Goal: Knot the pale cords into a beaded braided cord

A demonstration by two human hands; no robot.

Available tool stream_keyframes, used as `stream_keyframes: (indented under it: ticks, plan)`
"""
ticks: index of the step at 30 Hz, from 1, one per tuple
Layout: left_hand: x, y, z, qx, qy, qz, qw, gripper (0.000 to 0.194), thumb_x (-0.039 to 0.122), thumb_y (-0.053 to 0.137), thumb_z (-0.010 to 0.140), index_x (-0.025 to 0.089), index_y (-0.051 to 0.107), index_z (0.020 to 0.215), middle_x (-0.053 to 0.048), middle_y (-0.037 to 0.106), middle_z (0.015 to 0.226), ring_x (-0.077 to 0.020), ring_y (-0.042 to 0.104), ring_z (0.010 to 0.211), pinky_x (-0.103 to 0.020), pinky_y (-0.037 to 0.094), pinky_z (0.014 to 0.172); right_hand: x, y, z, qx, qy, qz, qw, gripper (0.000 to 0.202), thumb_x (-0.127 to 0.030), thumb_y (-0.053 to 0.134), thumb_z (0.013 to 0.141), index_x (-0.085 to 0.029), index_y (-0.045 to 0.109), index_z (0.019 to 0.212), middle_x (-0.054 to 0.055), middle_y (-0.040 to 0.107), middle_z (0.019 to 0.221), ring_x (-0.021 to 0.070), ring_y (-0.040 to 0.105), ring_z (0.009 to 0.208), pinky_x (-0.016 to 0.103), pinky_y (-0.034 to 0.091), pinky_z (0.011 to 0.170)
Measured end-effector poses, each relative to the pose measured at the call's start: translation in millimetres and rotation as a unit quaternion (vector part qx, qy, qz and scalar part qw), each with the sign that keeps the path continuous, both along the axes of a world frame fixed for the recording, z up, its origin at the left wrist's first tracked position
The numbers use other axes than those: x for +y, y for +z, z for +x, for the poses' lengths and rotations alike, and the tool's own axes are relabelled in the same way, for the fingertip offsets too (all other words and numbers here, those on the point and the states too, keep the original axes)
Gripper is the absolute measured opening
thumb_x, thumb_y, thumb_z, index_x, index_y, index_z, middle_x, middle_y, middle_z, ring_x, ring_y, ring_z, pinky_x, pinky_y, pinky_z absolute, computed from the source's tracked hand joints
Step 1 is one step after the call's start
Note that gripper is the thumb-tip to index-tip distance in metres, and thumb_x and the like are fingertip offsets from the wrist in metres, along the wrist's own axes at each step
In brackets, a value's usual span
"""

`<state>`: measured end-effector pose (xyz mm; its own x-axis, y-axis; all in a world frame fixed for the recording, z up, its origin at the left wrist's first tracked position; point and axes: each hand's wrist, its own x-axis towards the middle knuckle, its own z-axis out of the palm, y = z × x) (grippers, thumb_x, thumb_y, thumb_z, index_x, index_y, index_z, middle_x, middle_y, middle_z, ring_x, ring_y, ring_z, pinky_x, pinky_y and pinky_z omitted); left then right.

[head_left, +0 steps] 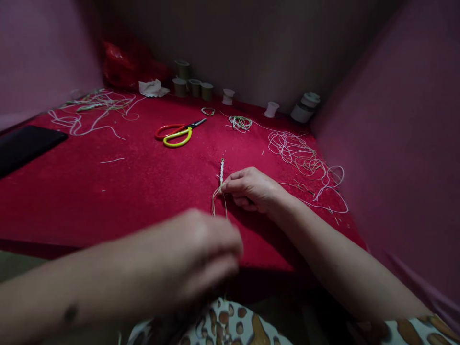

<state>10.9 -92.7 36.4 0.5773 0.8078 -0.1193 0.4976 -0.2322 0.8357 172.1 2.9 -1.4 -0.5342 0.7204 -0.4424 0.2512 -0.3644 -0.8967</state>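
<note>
The light is dim, brightest on the red cloth (143, 182) around the scissors (181, 133), and the wall (244, 43) beyond them sinks into murky grey. Soft shadow lies under the right forearm (316, 230), nearer than the scissors. Faint glints touch the bag (120, 60) behind them. The left hand (208, 244), nearer than the scissors, smears with blur; the right hand (255, 189) and braided cord (222, 170) look sharper

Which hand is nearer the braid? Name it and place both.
Right. The right hand has its fingertips at the lower end of the braid; the left hand, blurred, is farther from it, closer to the person's body.
</note>
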Motion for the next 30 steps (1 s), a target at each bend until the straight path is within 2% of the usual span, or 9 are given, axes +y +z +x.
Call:
stream_keyframes:
  ticks: [1, 2, 3, 4, 8, 12, 19, 25, 30]
  plan:
    - [14.1, -0.8, -5.6, 0.005, 0.078, 0.016, 0.997, 0.009, 0.026, 0.058, 0.075, 0.023, 0.066, 0.075, 0.0, 0.064, 0.058, -0.0134, 0.058, 0.051, -0.023, 0.042, 0.049, 0.2, -0.7, 0.8, 0.005, 0.002, 0.002, 1.0, 0.014, -0.015, 0.061, 0.072, -0.017, 0.05, 0.064, -0.009, 0.034, 0.04, 0.004, 0.027, 0.031, 0.017, 0.016, 0.029]
    - [28.1, -2.9, -10.1, -0.001, 0.162, -0.01, 0.987, 0.012, 0.027, 0.055, 0.078, 0.022, 0.065, 0.083, 0.001, 0.061, 0.05, -0.0126, 0.055, 0.043, -0.022, 0.04, 0.044, 0.4, -1.3, 1.5, 0.01, 0.004, 0.004, 1.0, 0.014, -0.016, 0.061, 0.073, -0.017, 0.05, 0.064, -0.009, 0.034, 0.041, 0.0041, 0.027, 0.032, 0.017, 0.017, 0.029]
    - [40.7, -6.0, -13.1, -0.027, 0.227, -0.06, 0.972, 0.012, 0.025, 0.054, 0.078, 0.019, 0.062, 0.085, 0.002, 0.056, 0.042, -0.0119, 0.047, 0.032, -0.022, 0.035, 0.035, 0.6, -1.6, 2.1, 0.013, 0.007, 0.007, 1.0, 0.014, -0.018, 0.062, 0.073, -0.017, 0.051, 0.065, -0.009, 0.034, 0.041, 0.0042, 0.028, 0.032, 0.017, 0.017, 0.029]
    - [51.0, -9.7, -14.7, -0.061, 0.253, -0.116, 0.958, 0.012, 0.022, 0.053, 0.078, 0.017, 0.06, 0.087, 0.001, 0.058, 0.043, -0.0123, 0.046, 0.029, -0.022, 0.034, 0.033, 0.7, -1.8, 2.5, 0.017, 0.01, 0.009, 1.0, 0.013, -0.018, 0.062, 0.073, -0.017, 0.051, 0.065, -0.009, 0.033, 0.041, 0.0043, 0.027, 0.032, 0.017, 0.017, 0.029]
    - [67.7, -22.8, -9.6, -0.139, 0.235, -0.264, 0.925, 0.013, 0.017, 0.052, 0.08, 0.011, 0.062, 0.074, -0.006, 0.064, 0.047, -0.0128, 0.052, 0.03, -0.021, 0.039, 0.032, 0.8, -0.3, 2.3, 0.025, 0.019, 0.012, 0.999, 0.012, -0.019, 0.064, 0.072, -0.016, 0.054, 0.066, -0.009, 0.033, 0.041, 0.004, 0.025, 0.032, 0.016, 0.018, 0.028]
    - [68.9, -29.2, -2.8, -0.158, 0.237, -0.316, 0.905, 0.02, 0.014, 0.056, 0.078, 0.009, 0.062, 0.06, -0.009, 0.065, 0.05, -0.0129, 0.056, 0.035, -0.021, 0.046, 0.035, 0.9, 1.3, 1.5, 0.017, 0.016, 0.005, 1.0, 0.015, -0.019, 0.062, 0.074, -0.016, 0.051, 0.064, -0.008, 0.036, 0.04, 0.0041, 0.026, 0.031, 0.016, 0.019, 0.027]
    - [69.7, -35.3, -5.1, -0.169, 0.235, -0.291, 0.912, 0.023, 0.013, 0.053, 0.078, 0.016, 0.056, 0.056, 0.001, 0.053, 0.037, -0.0116, 0.05, 0.028, -0.021, 0.043, 0.031, 0.8, 0.9, 2.1, -0.011, 0.023, 0.022, 0.999, 0.016, -0.02, 0.061, 0.076, -0.017, 0.049, 0.065, -0.009, 0.036, 0.039, 0.0045, 0.029, 0.029, 0.016, 0.02, 0.027]
    - [66.8, -28.8, 1.3, -0.089, 0.232, -0.252, 0.935, 0.028, 0.018, 0.05, 0.081, 0.018, 0.052, 0.054, 0.0, 0.052, 0.035, -0.0147, 0.051, 0.026, -0.022, 0.038, 0.027, -1.4, 7.7, -1.7, -0.048, 0.017, 0.025, 0.998, 0.019, -0.018, 0.058, 0.078, -0.018, 0.047, 0.062, -0.008, 0.036, 0.036, 0.0044, 0.027, 0.027, 0.017, 0.02, 0.026]
    - [66.7, -32.0, 0.5, -0.087, 0.221, -0.25, 0.939, 0.026, 0.021, 0.053, 0.079, 0.02, 0.051, 0.054, 0.002, 0.048, 0.033, -0.0115, 0.044, 0.023, -0.02, 0.032, 0.025, -3.0, 9.4, -0.9, -0.067, 0.025, 0.061, 0.996, 0.022, -0.021, 0.059, 0.079, -0.018, 0.046, 0.062, -0.008, 0.038, 0.035, 0.0051, 0.029, 0.026, 0.017, 0.02, 0.026]
